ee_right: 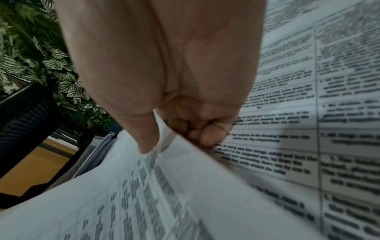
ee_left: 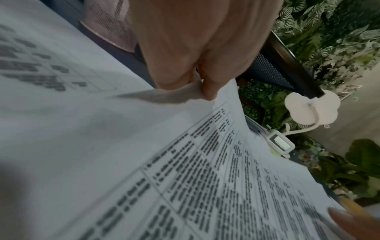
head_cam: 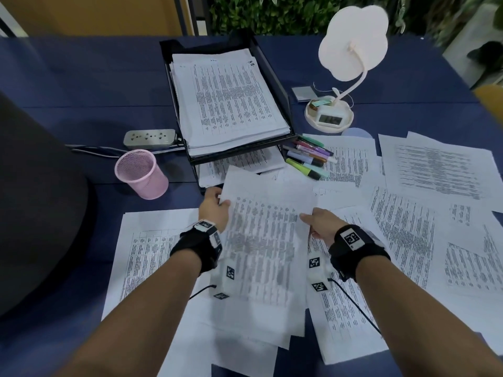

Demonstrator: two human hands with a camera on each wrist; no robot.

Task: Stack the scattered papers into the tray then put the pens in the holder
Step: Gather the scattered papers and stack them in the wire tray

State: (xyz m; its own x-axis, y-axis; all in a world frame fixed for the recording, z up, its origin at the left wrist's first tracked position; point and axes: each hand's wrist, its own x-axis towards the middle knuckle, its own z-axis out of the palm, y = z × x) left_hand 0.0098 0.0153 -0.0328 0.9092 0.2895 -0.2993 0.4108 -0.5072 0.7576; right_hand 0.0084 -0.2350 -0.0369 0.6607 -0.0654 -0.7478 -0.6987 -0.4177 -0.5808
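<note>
Left hand (head_cam: pixel 213 206): I am pinching the sheet's (head_cam: pixel 261 240) left edge.
Right hand (head_cam: pixel 321 224): I am pinching its right edge.
Advice: keeping it level, squaring over the tray (head_cam: pixel 283 96).

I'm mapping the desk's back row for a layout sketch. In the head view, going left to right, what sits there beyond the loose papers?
Power strip → pink holder → tray → pens → lamp.
</note>
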